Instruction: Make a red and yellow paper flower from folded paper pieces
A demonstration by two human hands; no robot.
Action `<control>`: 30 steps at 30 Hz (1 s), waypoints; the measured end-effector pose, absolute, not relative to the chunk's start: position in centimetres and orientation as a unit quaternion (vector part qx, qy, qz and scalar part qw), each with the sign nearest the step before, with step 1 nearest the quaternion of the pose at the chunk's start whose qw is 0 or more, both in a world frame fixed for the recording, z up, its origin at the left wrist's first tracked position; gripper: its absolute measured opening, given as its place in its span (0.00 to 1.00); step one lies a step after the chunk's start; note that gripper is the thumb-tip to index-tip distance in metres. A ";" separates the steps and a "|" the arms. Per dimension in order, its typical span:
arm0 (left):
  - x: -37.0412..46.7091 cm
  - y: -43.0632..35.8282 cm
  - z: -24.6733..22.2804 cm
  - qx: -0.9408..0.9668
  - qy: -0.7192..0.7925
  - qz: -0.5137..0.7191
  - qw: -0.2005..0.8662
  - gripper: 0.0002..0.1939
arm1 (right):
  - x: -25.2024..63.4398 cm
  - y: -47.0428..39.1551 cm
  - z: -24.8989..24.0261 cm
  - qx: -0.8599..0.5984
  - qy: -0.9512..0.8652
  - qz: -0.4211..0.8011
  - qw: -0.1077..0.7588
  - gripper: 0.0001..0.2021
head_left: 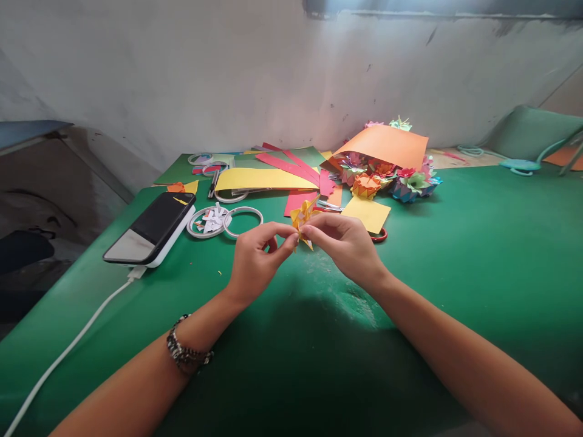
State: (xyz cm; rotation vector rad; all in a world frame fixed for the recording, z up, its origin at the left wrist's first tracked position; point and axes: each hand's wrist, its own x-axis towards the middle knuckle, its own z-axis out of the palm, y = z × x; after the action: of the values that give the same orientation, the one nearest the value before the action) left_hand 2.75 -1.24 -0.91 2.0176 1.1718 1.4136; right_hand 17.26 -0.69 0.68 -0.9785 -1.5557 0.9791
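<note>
A small yellow folded paper flower (302, 213) is held up over the middle of the table, with pointed petals spreading from it. My left hand (259, 255) pinches its near side between thumb and forefinger. From the right, my right hand (348, 246) also pinches it, the fingertips of both hands nearly meeting. Just behind my right hand lie a yellow paper square (365, 212) and scissors with a red handle (380, 235), partly covered by that square.
A power bank (152, 230) with a white cable (77, 340) lies at left. Tape rings (243, 209), one around paper scraps (213, 218), sit beside it. Behind are yellow (259, 179) and red paper strips (286, 169), and finished paper flowers (412, 184) under an orange sheet (387, 144).
</note>
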 end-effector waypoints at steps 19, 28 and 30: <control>2.8 -1.1 -1.1 0.727 0.410 0.513 0.200 0.04 | 17.4 -0.7 1.0 -0.430 -0.630 0.441 0.473 0.05; 2.9 -0.9 -0.9 0.654 0.438 0.515 0.340 0.06 | 17.4 -0.6 0.7 -0.436 -0.619 0.453 0.470 0.06; 2.8 -0.7 -0.8 0.628 0.443 0.520 0.374 0.06 | 17.4 -0.5 0.7 -0.437 -0.620 0.450 0.471 0.06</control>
State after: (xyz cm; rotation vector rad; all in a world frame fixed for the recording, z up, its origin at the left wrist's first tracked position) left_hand 2.83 -0.74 -0.77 1.6071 1.1351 1.3308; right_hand 17.43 -0.49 0.68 -1.0701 -1.5200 1.1036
